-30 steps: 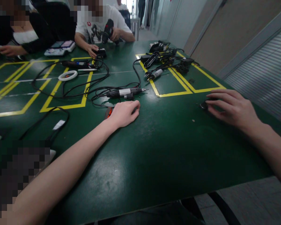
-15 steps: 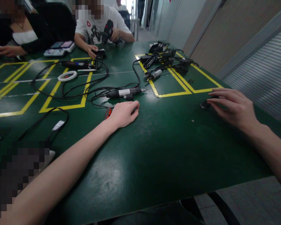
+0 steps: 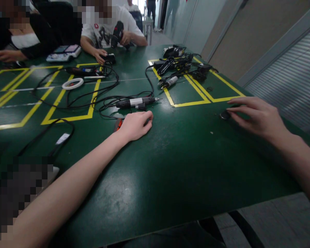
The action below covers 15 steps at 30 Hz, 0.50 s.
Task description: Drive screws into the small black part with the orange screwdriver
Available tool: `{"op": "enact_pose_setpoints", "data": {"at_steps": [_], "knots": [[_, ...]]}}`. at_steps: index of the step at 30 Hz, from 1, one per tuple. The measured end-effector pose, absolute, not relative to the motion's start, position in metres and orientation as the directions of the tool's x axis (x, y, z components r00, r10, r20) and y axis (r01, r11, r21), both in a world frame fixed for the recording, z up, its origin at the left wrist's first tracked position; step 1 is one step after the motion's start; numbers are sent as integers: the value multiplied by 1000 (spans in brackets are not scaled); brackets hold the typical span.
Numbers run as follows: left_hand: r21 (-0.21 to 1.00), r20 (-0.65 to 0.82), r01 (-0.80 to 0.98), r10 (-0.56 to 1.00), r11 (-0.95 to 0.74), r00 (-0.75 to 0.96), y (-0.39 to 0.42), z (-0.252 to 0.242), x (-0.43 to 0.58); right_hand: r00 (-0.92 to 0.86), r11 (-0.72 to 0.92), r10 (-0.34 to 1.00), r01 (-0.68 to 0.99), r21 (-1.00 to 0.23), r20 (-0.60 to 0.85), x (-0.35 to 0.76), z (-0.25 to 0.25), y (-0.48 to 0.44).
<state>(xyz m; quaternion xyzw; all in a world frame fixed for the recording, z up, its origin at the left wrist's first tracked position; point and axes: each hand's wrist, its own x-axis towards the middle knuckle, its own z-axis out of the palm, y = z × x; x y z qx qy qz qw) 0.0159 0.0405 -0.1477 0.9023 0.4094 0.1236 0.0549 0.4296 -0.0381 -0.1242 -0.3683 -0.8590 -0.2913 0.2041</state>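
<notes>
My left hand (image 3: 137, 126) rests on the green table, its fingers curled in. What lies inside the curl, if anything, is hidden. Just behind that hand is a black-and-orange object (image 3: 118, 125), mostly covered by it. A black and silver electric screwdriver (image 3: 136, 102) with a thin bit lies beyond the knuckles, its cable looping left. Over on the right, my right hand (image 3: 257, 117) hovers low above the table. Its thumb and fingers pinch the edge of a small dark round disc (image 3: 224, 115), which appears to touch the surface.
Yellow tape (image 3: 192, 103) marks rectangles on the table. Black adapters and cables (image 3: 174, 65) are heaped at the back right, near a silver tool (image 3: 171, 82). A white ring (image 3: 72, 83) lies left. Across the table, a person in white holds a black power drill (image 3: 117, 34); another person sits left.
The view has shifted very slightly. Both my hands keep nearly the same pose, and the dark disc stays at my right fingertips.
</notes>
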Motion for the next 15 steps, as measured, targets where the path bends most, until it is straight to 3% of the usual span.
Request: {"op": "enact_pose_setpoints", "data": {"at_steps": [10,15], "knots": [[199,169,731,758,-653,630,40,-146,16,-656,573,489,738,356,574,426,-123,-35],[205,182,721,750,-662,636,39,-147,15,-516,542,558,820,186,650,431,-132,-35]]}}
